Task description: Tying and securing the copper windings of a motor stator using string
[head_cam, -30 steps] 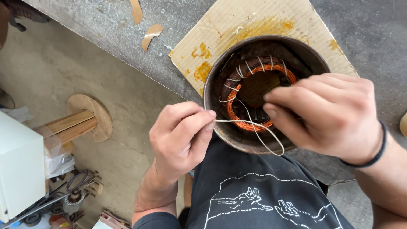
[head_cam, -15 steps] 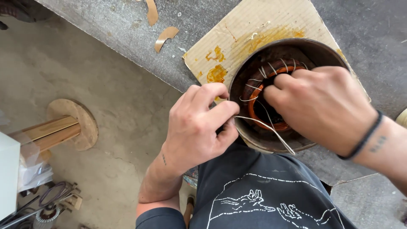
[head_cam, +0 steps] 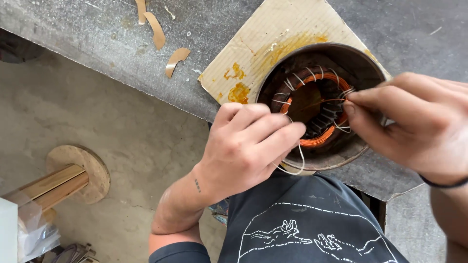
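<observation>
On the cardboard sheet (head_cam: 287, 44) at the bench's edge sits the round motor stator (head_cam: 319, 104). My left hand (head_cam: 246, 146) pinches the white lacing cord (head_cam: 292, 168) at its near rim; my right hand (head_cam: 414, 122) pinches cord at the copper winding (head_cam: 319, 139).

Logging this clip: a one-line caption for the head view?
Left hand and right hand pull white cord through copper windings inside a round metal housing.
</observation>
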